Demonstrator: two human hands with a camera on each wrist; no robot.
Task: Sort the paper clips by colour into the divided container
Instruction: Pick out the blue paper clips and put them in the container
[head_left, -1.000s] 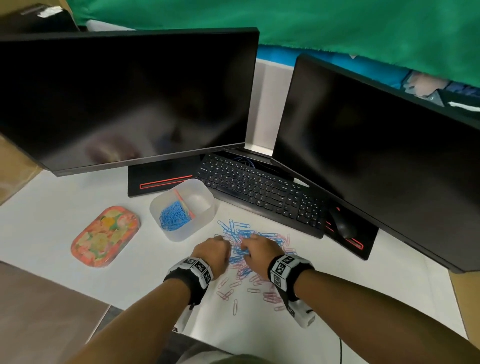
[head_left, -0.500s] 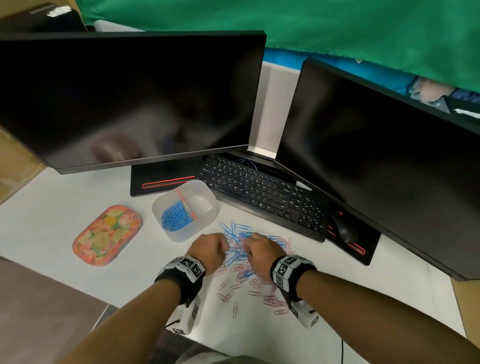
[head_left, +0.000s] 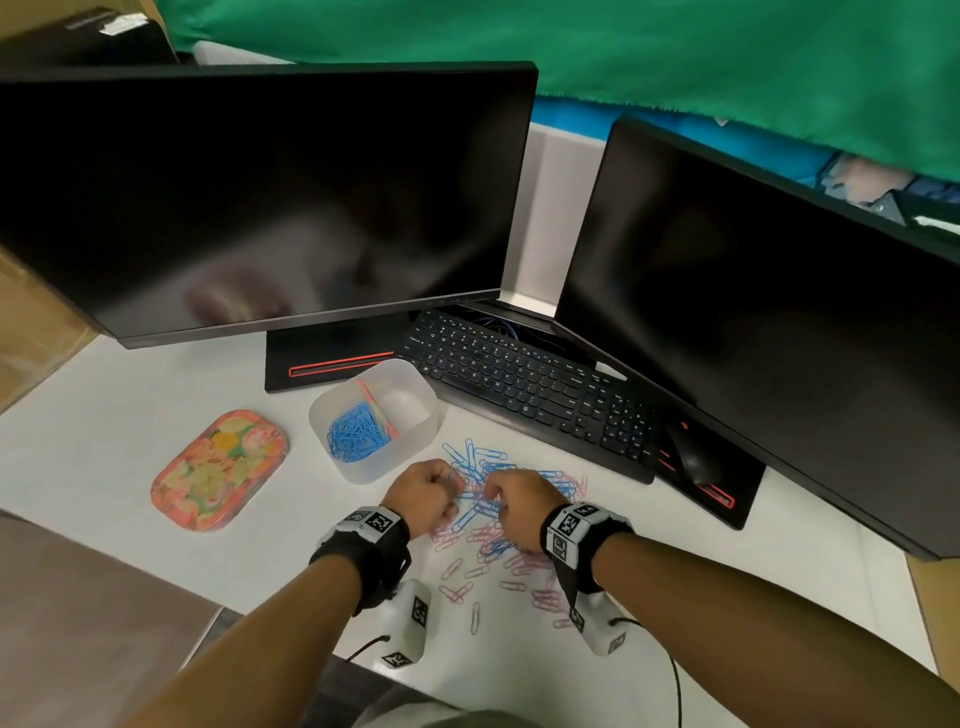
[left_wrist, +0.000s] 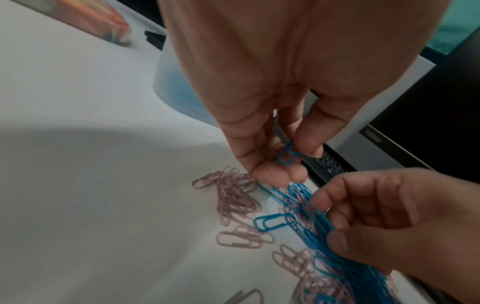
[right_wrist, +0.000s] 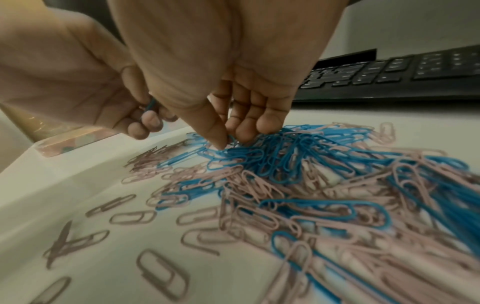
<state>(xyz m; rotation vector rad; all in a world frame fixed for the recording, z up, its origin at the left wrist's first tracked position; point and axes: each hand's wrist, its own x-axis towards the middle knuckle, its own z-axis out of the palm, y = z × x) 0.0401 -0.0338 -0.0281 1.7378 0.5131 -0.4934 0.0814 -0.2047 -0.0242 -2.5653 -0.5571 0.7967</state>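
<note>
A mixed pile of blue paper clips (head_left: 483, 475) and pink paper clips (head_left: 511, 569) lies on the white table. My left hand (head_left: 423, 493) hovers at the pile's left edge and pinches one blue clip (left_wrist: 287, 154) between thumb and fingers. My right hand (head_left: 519, 506) is down in the pile, its thumb and fingers (right_wrist: 233, 133) pinching blue clips (left_wrist: 318, 216). The translucent divided container (head_left: 363, 470) stands just left of the pile. Its left compartment holds blue clips (head_left: 356, 434), and its right compartment looks bare.
A black keyboard (head_left: 530, 384) and mouse (head_left: 693, 457) lie just beyond the pile, under two dark monitors. A flower-patterned lid (head_left: 218, 470) lies left of the container. Loose pink clips (head_left: 475, 616) reach toward the table's near edge.
Both hands have stayed over the pile and shifted only slightly. The left hand now sits a little nearer the container.
</note>
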